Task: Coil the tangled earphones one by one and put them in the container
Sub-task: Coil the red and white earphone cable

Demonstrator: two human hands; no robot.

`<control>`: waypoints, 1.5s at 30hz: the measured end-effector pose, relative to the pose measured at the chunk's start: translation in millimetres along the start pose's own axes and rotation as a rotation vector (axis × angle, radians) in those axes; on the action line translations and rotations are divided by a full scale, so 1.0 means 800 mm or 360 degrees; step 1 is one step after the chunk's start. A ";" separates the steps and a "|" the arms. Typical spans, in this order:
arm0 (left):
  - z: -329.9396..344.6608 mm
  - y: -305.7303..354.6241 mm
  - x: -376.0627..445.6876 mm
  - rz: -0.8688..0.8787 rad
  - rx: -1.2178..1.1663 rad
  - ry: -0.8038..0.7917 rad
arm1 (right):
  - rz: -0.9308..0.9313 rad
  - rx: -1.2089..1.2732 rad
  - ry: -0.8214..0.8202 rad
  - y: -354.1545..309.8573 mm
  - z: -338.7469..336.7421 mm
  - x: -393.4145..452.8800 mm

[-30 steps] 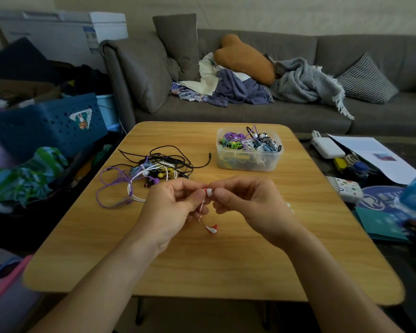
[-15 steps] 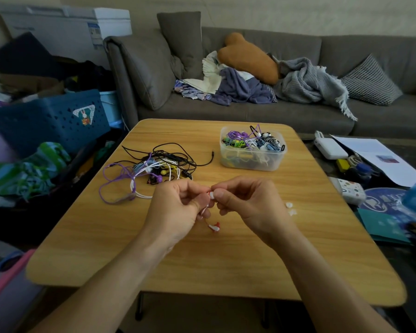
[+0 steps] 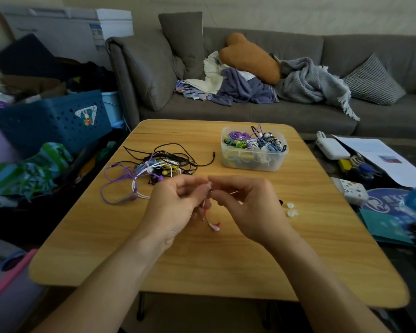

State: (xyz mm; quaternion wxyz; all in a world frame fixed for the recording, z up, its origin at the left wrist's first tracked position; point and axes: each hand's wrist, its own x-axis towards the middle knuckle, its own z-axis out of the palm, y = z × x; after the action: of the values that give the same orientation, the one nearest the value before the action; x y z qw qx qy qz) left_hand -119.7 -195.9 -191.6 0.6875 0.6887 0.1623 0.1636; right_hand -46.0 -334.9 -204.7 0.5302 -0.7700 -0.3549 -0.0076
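Both hands meet above the middle of the wooden desk (image 3: pixel 202 260), in front of the clear plastic container (image 3: pixel 253 162). The left hand (image 3: pixel 175 207) has its fingers curled, thumb and forefinger pinching the top of a white-and-red earphone (image 3: pixel 215 225); the right hand (image 3: pixel 247 207) pinches the same spot from the other side, fingers bent. The earphone's thin cord hangs between the palms and its bud lies on the desk just nearer the person than the hands. The tangled pile of earphones (image 3: pixel 154 169) sits left of the container, which already holds coiled sets. Two small white ear tips (image 3: pixel 290 209) lie nearer than the container, just right of the right hand
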 end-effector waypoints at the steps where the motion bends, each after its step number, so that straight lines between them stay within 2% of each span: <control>1: 0.000 -0.001 0.001 -0.0003 0.0016 0.0006 | 0.0087 0.0090 -0.0010 0.000 0.000 0.000; 3: 0.000 -0.001 0.004 -0.0018 0.0040 0.0011 | 0.0230 0.0169 0.0009 0.002 0.000 0.000; 5: -0.001 -0.002 0.007 -0.0076 -0.0033 0.0024 | 0.0278 -0.0059 -0.0015 0.002 -0.002 -0.003; 8: -0.006 -0.001 0.012 -0.0244 -0.0290 0.0058 | 0.0200 -0.0628 -0.0396 0.001 -0.003 -0.007; 11: -0.013 0.001 0.016 -0.0388 -0.0497 0.0097 | 0.0139 -0.0785 -0.0642 0.001 0.003 -0.009; 15: -0.019 0.008 0.015 -0.0453 -0.0660 0.0166 | 0.0235 -0.0572 -0.0491 0.001 -0.007 -0.006; 20: -0.016 0.014 0.008 -0.0209 -0.0536 0.0199 | 0.0401 0.0209 -0.0145 -0.003 -0.018 -0.004; 24: -0.009 0.017 0.002 0.0042 -0.0467 0.0024 | 0.0252 0.0483 0.0027 -0.011 -0.020 -0.005; 27: -0.007 0.015 -0.002 0.0224 -0.0366 -0.0182 | 0.0102 0.0464 -0.0096 -0.017 -0.018 -0.006; 29: -0.006 0.012 -0.004 0.0261 -0.0265 -0.0330 | 0.0128 0.0600 -0.0099 -0.020 -0.014 -0.006; 31: -0.004 0.010 -0.006 0.0280 -0.0117 -0.0418 | 0.0218 0.0739 0.0020 -0.019 -0.012 -0.005; 35: 0.001 0.005 -0.008 0.0246 -0.0048 -0.0402 | 0.0311 0.0698 0.0149 -0.012 -0.014 -0.003; 43: 0.010 -0.004 -0.005 -0.0016 -0.0167 -0.0250 | 0.0281 0.0499 -0.0050 -0.009 -0.026 -0.005; 45: 0.010 -0.005 -0.004 -0.0082 -0.0195 -0.0175 | 0.0293 0.0306 0.0091 -0.003 -0.038 -0.002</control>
State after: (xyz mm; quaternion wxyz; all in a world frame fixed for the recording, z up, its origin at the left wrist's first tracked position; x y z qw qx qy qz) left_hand -119.2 -204.4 -195.7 0.7402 0.6488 0.1317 0.1174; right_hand -37.3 -360.0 -189.7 0.6098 -0.7445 -0.2665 0.0531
